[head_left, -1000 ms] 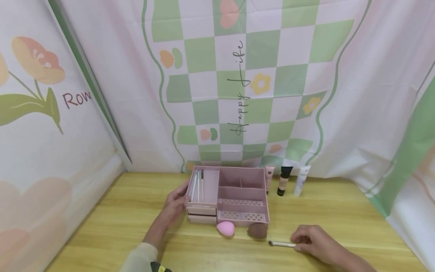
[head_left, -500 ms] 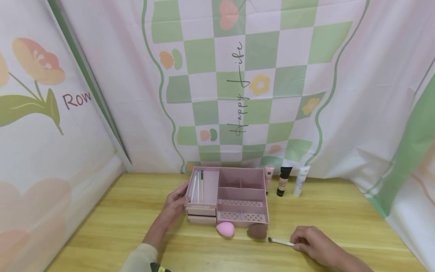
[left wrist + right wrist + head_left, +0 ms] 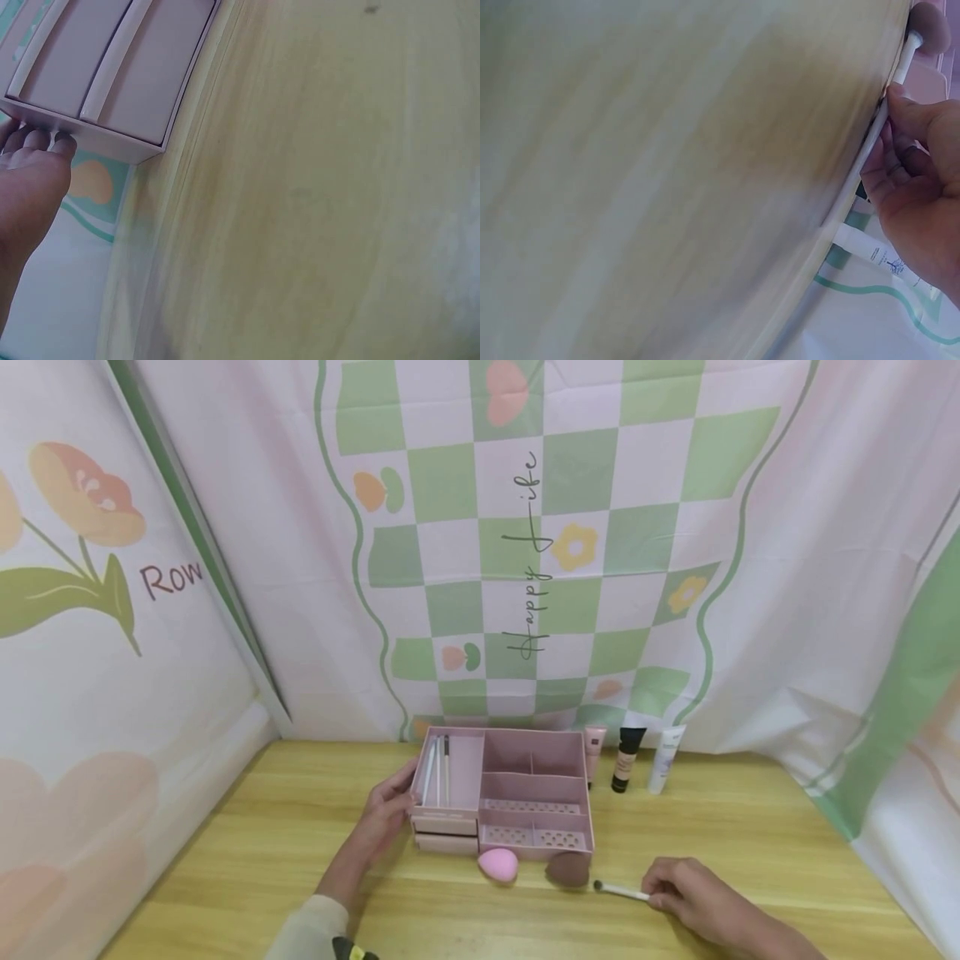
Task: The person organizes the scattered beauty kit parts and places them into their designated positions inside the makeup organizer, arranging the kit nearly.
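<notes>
My right hand (image 3: 697, 897) pinches a white-handled makeup brush (image 3: 624, 891) between thumb and fingers, low over the table. Its dark bristle tip points left, near a brown makeup sponge (image 3: 567, 870). A pink makeup sponge (image 3: 498, 866) lies further left, at the front of a pink desktop organizer (image 3: 467, 777). Against the organizer's left side rests my left hand (image 3: 384, 817). The left wrist view shows its fingertips (image 3: 61, 144) touching the side wall, beside two shut drawers (image 3: 154, 71). Several slim brushes (image 3: 447, 777) lie in the organizer's top left compartment.
A pink tube (image 3: 595, 747), a black and beige tube (image 3: 627, 762) and a white tube (image 3: 664, 762) stand to the right of the organizer. A patterned curtain (image 3: 570, 610) hangs behind the wooden table (image 3: 750, 827).
The brush's bristle end has swung slightly upward in the head view, with the right hand almost in place. The left hand and organizer have not moved.
</notes>
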The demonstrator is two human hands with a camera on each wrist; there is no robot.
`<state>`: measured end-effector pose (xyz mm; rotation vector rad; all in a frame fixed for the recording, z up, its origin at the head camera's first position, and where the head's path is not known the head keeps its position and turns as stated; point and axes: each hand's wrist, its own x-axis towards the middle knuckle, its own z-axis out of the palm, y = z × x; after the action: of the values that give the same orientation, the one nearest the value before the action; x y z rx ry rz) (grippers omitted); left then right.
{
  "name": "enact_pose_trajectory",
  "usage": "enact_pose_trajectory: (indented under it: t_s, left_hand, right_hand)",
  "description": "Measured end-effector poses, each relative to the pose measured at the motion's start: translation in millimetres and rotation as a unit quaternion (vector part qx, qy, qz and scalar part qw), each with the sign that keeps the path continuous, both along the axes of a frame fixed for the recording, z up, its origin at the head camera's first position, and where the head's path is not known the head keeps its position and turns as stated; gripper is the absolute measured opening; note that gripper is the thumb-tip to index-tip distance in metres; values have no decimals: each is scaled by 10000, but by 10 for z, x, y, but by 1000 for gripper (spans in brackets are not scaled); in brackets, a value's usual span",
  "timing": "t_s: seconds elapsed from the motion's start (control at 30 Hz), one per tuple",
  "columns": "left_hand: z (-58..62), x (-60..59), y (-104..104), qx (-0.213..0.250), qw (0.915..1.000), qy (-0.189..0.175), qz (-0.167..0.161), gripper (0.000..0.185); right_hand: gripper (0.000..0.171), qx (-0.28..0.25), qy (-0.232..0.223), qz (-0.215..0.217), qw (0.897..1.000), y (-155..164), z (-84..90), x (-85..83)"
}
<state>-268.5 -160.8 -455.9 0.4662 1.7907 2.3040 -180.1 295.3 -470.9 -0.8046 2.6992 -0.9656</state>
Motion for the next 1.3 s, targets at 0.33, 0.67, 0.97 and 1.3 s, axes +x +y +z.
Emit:
enact_pose_trajectory:
  t_s: [0.33, 0.67, 0.97, 1.3]
  left_hand:
    - [-12, -14, -10, -39, 10000, 37, -29, 72]
    - [-9, -15, -10, -35, 9999, 57, -94, 73]
    - [2, 6, -5, 6, 10000, 20, 12, 74]
    - [-12, -16, -6, -15, 10000, 13, -68, 75]
  right_hand:
    - [7, -297, -80, -303, 9991, 27, 90, -13]
    - [10, -632, 361, -485, 9962, -22, 228, -79]
    - [13, -757, 651, -542, 9935, -180, 365, -203]
    - [10, -722, 798, -486, 9930, -345, 523, -360]
